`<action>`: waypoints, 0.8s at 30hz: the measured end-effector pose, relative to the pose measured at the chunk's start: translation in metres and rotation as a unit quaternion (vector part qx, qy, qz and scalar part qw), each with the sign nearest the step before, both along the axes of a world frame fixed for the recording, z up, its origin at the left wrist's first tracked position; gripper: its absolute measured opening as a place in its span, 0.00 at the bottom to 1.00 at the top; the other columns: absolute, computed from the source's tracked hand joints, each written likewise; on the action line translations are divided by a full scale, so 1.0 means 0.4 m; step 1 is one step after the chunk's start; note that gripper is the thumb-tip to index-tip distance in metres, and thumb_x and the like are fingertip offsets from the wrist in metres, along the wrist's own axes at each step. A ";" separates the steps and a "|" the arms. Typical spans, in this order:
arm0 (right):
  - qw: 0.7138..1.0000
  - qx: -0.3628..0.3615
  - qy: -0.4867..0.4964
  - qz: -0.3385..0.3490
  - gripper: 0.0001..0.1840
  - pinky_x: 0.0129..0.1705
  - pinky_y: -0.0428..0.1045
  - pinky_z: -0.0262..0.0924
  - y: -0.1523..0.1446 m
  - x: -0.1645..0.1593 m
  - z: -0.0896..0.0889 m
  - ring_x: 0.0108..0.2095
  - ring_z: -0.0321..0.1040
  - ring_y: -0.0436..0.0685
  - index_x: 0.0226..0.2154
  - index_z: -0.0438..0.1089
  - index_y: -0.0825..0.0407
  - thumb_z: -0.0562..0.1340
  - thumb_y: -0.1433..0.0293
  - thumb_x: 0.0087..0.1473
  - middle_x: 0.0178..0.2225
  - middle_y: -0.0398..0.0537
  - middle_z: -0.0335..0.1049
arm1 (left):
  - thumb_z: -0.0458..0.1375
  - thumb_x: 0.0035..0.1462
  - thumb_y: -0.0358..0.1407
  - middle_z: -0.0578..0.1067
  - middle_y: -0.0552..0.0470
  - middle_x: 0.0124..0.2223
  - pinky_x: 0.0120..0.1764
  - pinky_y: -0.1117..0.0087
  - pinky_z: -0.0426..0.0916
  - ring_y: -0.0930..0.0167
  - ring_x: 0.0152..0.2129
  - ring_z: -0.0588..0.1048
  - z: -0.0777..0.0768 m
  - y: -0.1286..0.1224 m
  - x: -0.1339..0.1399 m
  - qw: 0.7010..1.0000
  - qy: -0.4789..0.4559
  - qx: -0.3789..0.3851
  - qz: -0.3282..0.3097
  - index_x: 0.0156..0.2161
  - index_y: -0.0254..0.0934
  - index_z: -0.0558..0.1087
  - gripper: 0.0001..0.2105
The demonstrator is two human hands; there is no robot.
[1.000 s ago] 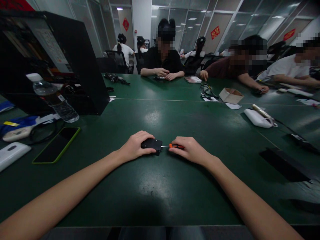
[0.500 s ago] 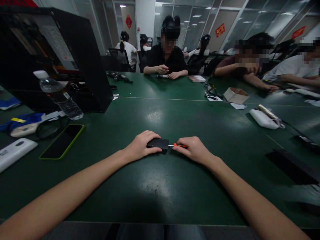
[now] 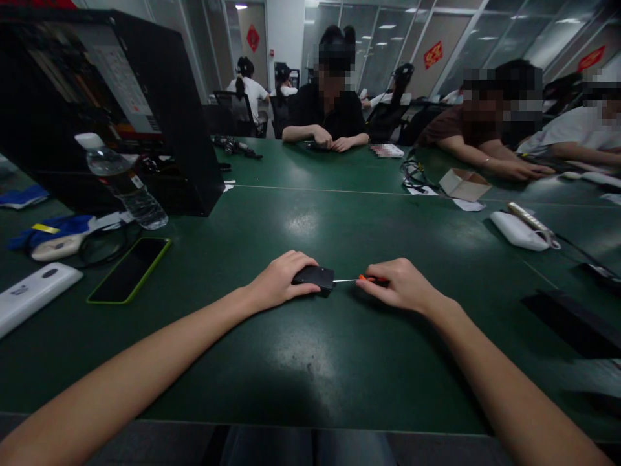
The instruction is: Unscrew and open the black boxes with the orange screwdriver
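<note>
My left hand [image 3: 284, 281] is closed around a small black rectangular box [image 3: 317, 277], held low over the green table [image 3: 301, 223]. Its thumb lies along the near side and its fingers over the far side. My right hand [image 3: 400, 285] grips the orange and black handle of a screwdriver [image 3: 371, 278]. The thin metal shaft points left, and its tip meets the right end of the box. I cannot tell whether the tip goes inside. My fingers hide most of the handle.
At left stand a black computer case [image 3: 194, 129] and a plastic bottle [image 3: 126, 184], near a green-edged phone [image 3: 130, 268] and a white device [image 3: 39, 294]. To the right lie a small open box [image 3: 464, 184], a white pouch [image 3: 517, 231] and a black block [image 3: 572, 320]. Several people sit beyond.
My right hand has moved right with the screwdriver, and more of its shaft shows between hand and box. My left hand keeps its hold. The whole view has shifted slightly.
</note>
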State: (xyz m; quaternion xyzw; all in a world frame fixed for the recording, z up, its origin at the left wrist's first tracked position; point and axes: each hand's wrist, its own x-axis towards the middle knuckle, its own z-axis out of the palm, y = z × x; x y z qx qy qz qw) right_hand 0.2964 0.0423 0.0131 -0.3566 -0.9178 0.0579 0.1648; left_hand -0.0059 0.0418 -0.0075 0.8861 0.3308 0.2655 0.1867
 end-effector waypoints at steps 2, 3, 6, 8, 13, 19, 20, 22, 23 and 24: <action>1.000 -0.008 -0.002 0.003 0.25 0.26 0.46 0.49 0.001 0.002 0.001 0.19 0.60 0.47 0.22 0.68 0.54 0.54 0.57 0.65 0.18 0.44 0.65 | 0.62 0.61 0.47 0.76 0.44 0.48 0.47 0.61 0.68 0.61 0.44 0.73 0.003 -0.001 0.000 1.000 0.007 -0.004 0.000 0.51 0.35 0.71 0.20; 1.000 -0.007 -0.003 0.001 0.25 0.26 0.46 0.49 0.002 0.006 0.003 0.19 0.60 0.47 0.22 0.68 0.54 0.55 0.57 0.65 0.18 0.44 0.65 | 0.62 0.61 0.47 0.76 0.44 0.48 0.47 0.61 0.68 0.61 0.44 0.73 0.004 -0.002 0.000 1.000 0.007 -0.005 0.000 0.51 0.35 0.71 0.20; 1.000 0.008 -0.003 -0.012 0.24 0.25 0.46 0.48 0.003 0.026 0.016 0.18 0.58 0.46 0.21 0.69 0.54 0.55 0.58 0.64 0.17 0.43 0.64 | 0.62 0.61 0.46 0.76 0.44 0.48 0.47 0.61 0.68 0.61 0.44 0.73 0.006 -0.001 0.000 1.000 0.003 -0.006 -0.001 0.51 0.36 0.71 0.19; 1.000 0.008 0.001 -0.014 0.24 0.25 0.46 0.48 0.004 0.038 0.022 0.18 0.57 0.46 0.21 0.68 0.54 0.56 0.58 0.64 0.17 0.42 0.63 | 0.62 0.61 0.46 0.76 0.44 0.48 0.47 0.60 0.68 0.61 0.45 0.73 0.006 -0.001 0.000 1.000 0.003 -0.005 -0.002 0.51 0.35 0.71 0.20; 1.000 -0.029 0.006 0.004 0.25 0.26 0.46 0.48 0.001 0.020 0.008 0.19 0.59 0.47 0.21 0.68 0.54 0.55 0.58 0.64 0.17 0.42 0.63 | 0.62 0.61 0.47 0.76 0.44 0.48 0.47 0.60 0.68 0.61 0.44 0.73 0.003 -0.001 0.001 1.000 0.009 0.003 -0.003 0.51 0.35 0.71 0.20; 0.999 -0.051 0.011 0.008 0.25 0.28 0.46 0.51 -0.007 -0.029 -0.012 0.21 0.63 0.48 0.26 0.71 0.54 0.54 0.55 0.65 0.21 0.45 0.68 | 0.62 0.61 0.47 0.76 0.44 0.48 0.47 0.60 0.69 0.61 0.44 0.73 0.002 -0.003 0.000 1.000 0.007 0.004 0.000 0.52 0.36 0.70 0.20; 0.999 -0.052 0.012 0.008 0.25 0.28 0.46 0.52 -0.008 -0.032 -0.013 0.22 0.63 0.48 0.27 0.71 0.54 0.54 0.54 0.65 0.21 0.45 0.68 | 0.62 0.61 0.47 0.76 0.44 0.48 0.47 0.60 0.68 0.61 0.44 0.73 0.002 -0.003 0.000 1.000 0.007 0.004 -0.001 0.52 0.36 0.70 0.20; 0.998 -0.055 0.017 0.008 0.25 0.28 0.46 0.52 -0.010 -0.036 -0.013 0.21 0.62 0.48 0.27 0.71 0.54 0.54 0.54 0.66 0.21 0.45 0.68 | 0.61 0.61 0.47 0.76 0.43 0.48 0.47 0.60 0.68 0.61 0.44 0.73 0.002 -0.004 -0.001 1.000 0.008 0.003 -0.003 0.52 0.35 0.70 0.21; 0.998 -0.058 0.021 0.008 0.25 0.27 0.46 0.52 -0.010 -0.037 -0.013 0.21 0.61 0.48 0.26 0.71 0.54 0.54 0.54 0.66 0.21 0.44 0.68 | 0.61 0.62 0.48 0.76 0.43 0.48 0.47 0.60 0.68 0.61 0.44 0.73 0.003 -0.004 -0.001 1.000 0.007 0.001 -0.004 0.52 0.35 0.70 0.21; 0.998 -0.061 0.026 0.008 0.25 0.27 0.46 0.52 -0.010 -0.037 -0.013 0.20 0.60 0.48 0.26 0.70 0.53 0.54 0.54 0.66 0.21 0.44 0.67 | 0.61 0.62 0.48 0.76 0.43 0.48 0.47 0.60 0.68 0.61 0.44 0.73 0.004 -0.004 -0.001 1.000 0.006 -0.001 -0.006 0.52 0.35 0.70 0.20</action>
